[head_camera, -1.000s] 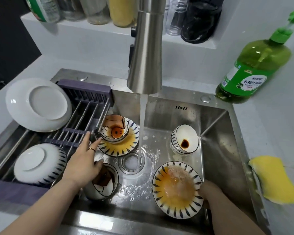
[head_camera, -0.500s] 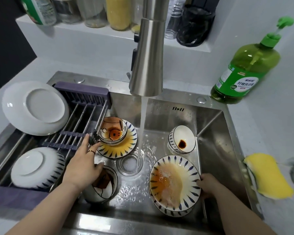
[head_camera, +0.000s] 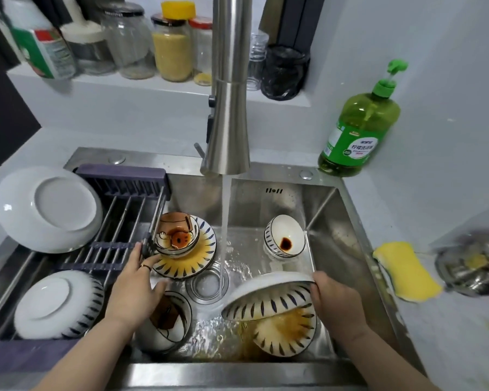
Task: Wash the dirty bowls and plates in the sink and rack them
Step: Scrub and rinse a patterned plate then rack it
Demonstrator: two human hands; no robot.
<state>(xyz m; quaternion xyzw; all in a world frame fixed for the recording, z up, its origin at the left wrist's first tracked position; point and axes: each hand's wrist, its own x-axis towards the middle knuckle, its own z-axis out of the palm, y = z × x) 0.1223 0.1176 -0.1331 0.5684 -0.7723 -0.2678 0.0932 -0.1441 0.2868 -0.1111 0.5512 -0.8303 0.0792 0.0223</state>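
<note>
Newly tipped, striped plate (head_camera: pixel 268 297) is gripped by right fingers (head_camera: pixel 322 286); straight left fingers (head_camera: pixel 136 255) half-hide a bowl (head_camera: pixel 170 320)

Pretty clearly a home kitchen. There's a square stainless steel sink (head_camera: pixel 336 249) dead centre with a brushed steel pull-down tap (head_camera: pixel 229 122) running at 12 o'clock. A green pump bottle of dish soap (head_camera: pixel 356 131) stands at 2 and a yellow sponge (head_camera: pixel 407 269) lies at 3. At 9 a purple-framed metal drying rack (head_camera: pixel 124 210) holds upturned white dishes (head_camera: pixel 48 208), and glass pantry jars (head_camera: pixel 171 52) line a white ledge (head_camera: pixel 124 88) at 11.
</note>
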